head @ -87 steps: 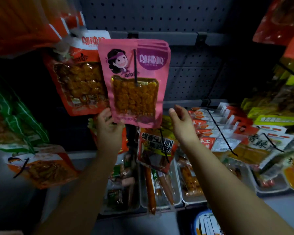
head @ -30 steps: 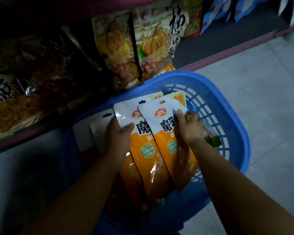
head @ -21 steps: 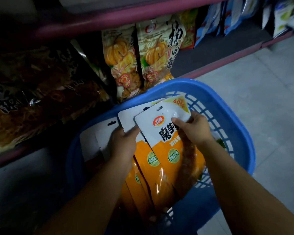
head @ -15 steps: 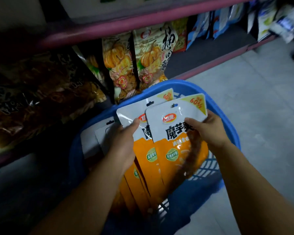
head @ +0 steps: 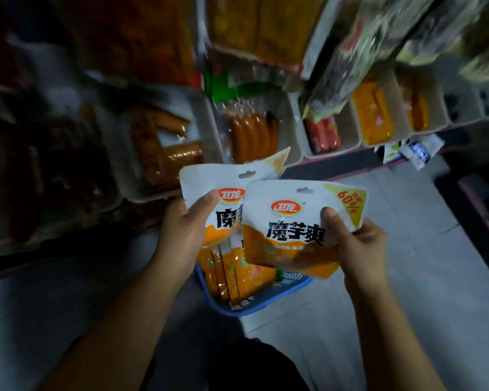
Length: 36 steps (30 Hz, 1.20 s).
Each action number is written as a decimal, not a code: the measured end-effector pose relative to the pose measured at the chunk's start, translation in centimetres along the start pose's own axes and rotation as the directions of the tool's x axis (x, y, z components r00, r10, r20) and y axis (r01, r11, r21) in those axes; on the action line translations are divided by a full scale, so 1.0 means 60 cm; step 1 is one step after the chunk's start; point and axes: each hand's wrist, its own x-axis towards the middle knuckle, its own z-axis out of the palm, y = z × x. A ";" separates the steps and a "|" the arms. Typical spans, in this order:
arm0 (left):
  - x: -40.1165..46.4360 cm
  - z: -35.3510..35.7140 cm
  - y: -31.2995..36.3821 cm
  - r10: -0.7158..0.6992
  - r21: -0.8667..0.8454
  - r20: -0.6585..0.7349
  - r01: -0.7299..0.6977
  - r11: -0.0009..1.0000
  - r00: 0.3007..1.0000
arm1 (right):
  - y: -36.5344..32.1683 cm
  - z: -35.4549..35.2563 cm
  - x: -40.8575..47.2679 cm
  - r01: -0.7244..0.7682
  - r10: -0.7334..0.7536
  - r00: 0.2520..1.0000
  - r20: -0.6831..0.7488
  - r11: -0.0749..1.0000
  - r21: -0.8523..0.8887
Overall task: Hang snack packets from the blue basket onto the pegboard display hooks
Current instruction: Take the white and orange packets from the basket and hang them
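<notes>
two hands: left hand (head: 185, 235) and right hand (head: 360, 244), each clamped on packets, thumbs on the printed faces, fingers curled behind.
left load: a fanned stack of orange-and-white packets (head: 226, 215), thumb pressed near the red logo; the lower ends trail down toward the blue basket (head: 260, 301) just below the hands.
right load: a single front packet (head: 294, 221), pinched at its right edge, overlapping the stack just left of the right hand.
pointing: white header and hang hole (head: 302, 189) face up and away from the wrists, orange end down; the long axis runs roughly upright, tilted a little.
step in hand: judged to be carrying packets up toward the hooks.
doing it well: keep the hang hole free of the thumb, headers uppermost, feed the single packet first, steady the stack so none slips.
hooks: blurred display above the hands; no free hook can be made out.
</notes>
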 end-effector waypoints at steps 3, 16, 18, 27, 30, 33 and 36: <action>-0.074 -0.023 0.171 0.074 0.030 -0.049 -0.073 0.997 0.996 | -0.174 0.010 -0.050 0.074 -0.074 0.995 0.071 0.997 -0.003; -0.243 -0.125 0.632 0.506 0.047 -0.269 -0.513 0.857 0.820 | -0.601 0.095 -0.176 0.340 -0.384 0.884 0.266 0.920 0.196; -0.252 -0.139 0.678 0.552 0.048 -0.254 -0.559 0.828 0.794 | -0.639 0.118 -0.187 0.374 -0.433 0.859 0.274 0.895 0.245; -0.254 -0.196 0.835 0.648 0.027 -0.044 -0.647 0.762 0.761 | -0.763 0.219 -0.242 0.411 -0.503 0.810 0.303 0.854 0.319; -0.238 -0.206 0.850 0.619 0.033 0.030 -0.620 0.784 0.785 | -0.771 0.244 -0.249 0.387 -0.498 0.804 0.325 0.853 0.349; -0.215 -0.213 0.846 0.570 0.048 0.072 -0.574 0.818 0.818 | -0.757 0.262 -0.254 0.413 -0.500 0.820 0.277 0.853 0.318; -0.198 -0.212 0.835 0.527 0.042 0.106 -0.534 0.845 0.843 | -0.740 0.275 -0.252 0.443 -0.529 0.824 0.200 0.824 0.353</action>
